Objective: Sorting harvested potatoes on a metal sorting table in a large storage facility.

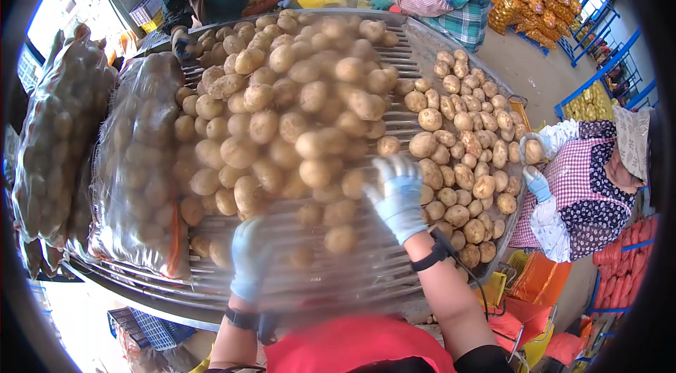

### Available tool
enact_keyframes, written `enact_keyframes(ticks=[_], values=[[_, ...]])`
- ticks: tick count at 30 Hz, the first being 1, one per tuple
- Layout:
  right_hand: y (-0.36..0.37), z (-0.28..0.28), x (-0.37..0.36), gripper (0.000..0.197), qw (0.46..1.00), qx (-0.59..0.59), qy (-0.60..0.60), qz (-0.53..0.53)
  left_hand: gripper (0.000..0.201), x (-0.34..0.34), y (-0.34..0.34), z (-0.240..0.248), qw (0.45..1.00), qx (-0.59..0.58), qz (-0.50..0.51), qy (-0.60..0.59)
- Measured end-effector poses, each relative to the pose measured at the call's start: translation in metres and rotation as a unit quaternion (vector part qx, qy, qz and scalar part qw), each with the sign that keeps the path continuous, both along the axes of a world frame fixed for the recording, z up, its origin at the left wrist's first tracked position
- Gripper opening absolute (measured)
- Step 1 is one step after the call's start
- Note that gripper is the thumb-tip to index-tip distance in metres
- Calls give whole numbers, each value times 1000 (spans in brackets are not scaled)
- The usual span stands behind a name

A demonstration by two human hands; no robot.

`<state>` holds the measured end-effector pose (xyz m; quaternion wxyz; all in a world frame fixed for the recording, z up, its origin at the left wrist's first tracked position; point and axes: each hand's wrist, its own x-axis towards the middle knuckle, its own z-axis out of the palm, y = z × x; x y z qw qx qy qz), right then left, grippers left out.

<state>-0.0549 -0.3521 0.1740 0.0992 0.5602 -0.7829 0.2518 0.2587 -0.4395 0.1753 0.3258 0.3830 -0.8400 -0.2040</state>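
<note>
A large heap of potatoes (262,127) lies on a slatted metal sorting table (352,260). My left hand (250,257), in a pale blue-white glove, is at the near side of the heap, close below a potato; its fingers are smeared, and I cannot tell whether they hold anything. My right hand (396,197), gloved alike, reaches over the slats between the heap and the potatoes on the right side. Its fingers are spread with nothing visible in them. A second group of potatoes (463,176) covers the table's right side.
A clear sack of potatoes (134,169) rests on the table's left, beside another full sack (60,134). Co-workers stand at the far side and at the right, where a gloved hand (536,183) is near the rim. Blue crates (158,331) and orange chairs (535,281) flank me.
</note>
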Motion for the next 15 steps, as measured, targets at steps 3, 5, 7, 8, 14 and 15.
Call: enact_keyframes(ticks=[3, 5, 7, 8, 14, 15], values=[[-52, 8, 61, 49, 994, 66, 7, 86, 41, -79, -38, 38, 996, -45, -70, 44], [-80, -19, 79, 49, 994, 53, -49, 77, 43, -126, -63, 52, 991, -82, -100, 38], [-89, -23, 75, 50, 982, -10, -140, 126, 48, -154, -78, 61, 990, -78, -83, -84], [-85, -21, 73, 50, 982, -10, -138, 126, 51, -160, -83, 61, 982, -60, -73, -161], [-22, -39, 20, 52, 764, -109, -634, 54, 55, -158, -71, 31, 957, -20, -88, -274], [-5, -29, 13, 51, 576, -90, -806, 108, 55, -145, -69, 25, 961, -65, -92, -251]])
